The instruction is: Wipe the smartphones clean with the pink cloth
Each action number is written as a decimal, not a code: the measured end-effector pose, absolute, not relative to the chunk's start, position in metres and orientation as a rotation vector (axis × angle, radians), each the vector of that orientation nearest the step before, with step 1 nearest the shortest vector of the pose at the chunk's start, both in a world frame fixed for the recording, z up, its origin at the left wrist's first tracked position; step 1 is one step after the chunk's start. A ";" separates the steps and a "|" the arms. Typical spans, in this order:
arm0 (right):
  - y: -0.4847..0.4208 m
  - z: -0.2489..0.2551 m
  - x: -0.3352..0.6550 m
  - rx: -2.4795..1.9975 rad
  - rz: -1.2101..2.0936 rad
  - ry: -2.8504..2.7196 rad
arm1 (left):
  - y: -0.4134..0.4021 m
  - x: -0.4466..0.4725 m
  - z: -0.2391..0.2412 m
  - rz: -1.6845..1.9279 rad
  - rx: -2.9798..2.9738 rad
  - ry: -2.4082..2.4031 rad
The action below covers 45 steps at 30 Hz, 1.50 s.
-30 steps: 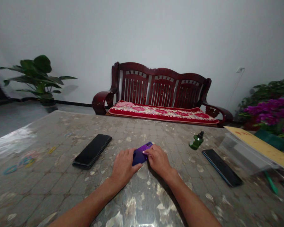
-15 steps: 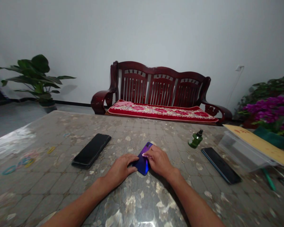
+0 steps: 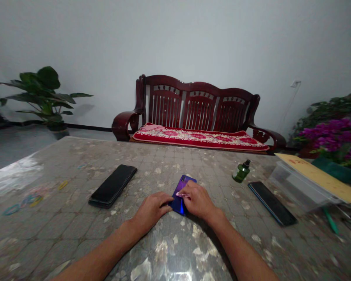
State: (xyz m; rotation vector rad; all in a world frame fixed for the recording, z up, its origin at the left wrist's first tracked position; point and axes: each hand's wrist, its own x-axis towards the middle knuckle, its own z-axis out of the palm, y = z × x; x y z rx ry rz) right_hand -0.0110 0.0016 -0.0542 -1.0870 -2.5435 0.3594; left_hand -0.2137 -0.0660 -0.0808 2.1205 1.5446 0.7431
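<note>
Pinching crumpled pinkish scrap [image 3: 180,194], right hand [image 3: 198,200], glossy rounded-corner phone [image 3: 178,203] beneath

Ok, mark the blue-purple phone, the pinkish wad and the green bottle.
Blue-purple phone [image 3: 178,203]: head view, lower part of its back.
Pinkish wad [image 3: 180,194]: head view, its visible end.
Green bottle [image 3: 240,173]: head view, middle of its body.

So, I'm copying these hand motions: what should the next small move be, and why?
Perhaps draw the pale wad toward the near end of the purple-blue phone: the right hand pinches it over the phone's upturned back, and the left hand, at the phone's left edge, could steady the phone.
</note>
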 end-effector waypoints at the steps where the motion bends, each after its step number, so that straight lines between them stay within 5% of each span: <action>1: 0.003 -0.055 -0.011 -1.138 0.338 -2.514 | -0.066 -0.214 -0.081 0.746 2.118 1.552; 27: -0.010 -0.051 -0.011 -1.003 0.568 -2.624 | -0.066 -0.213 -0.074 0.696 2.071 1.613; 34: -0.003 -0.053 -0.009 -1.262 0.354 -2.460 | -0.065 -0.212 -0.073 0.721 2.044 1.634; 40: -0.007 -0.052 -0.010 -0.997 0.584 -2.601 | -0.065 -0.212 -0.073 0.713 2.044 1.627; 45: 0.001 -0.053 -0.008 -1.251 0.443 -2.469 | -0.065 -0.212 -0.073 0.690 2.049 1.629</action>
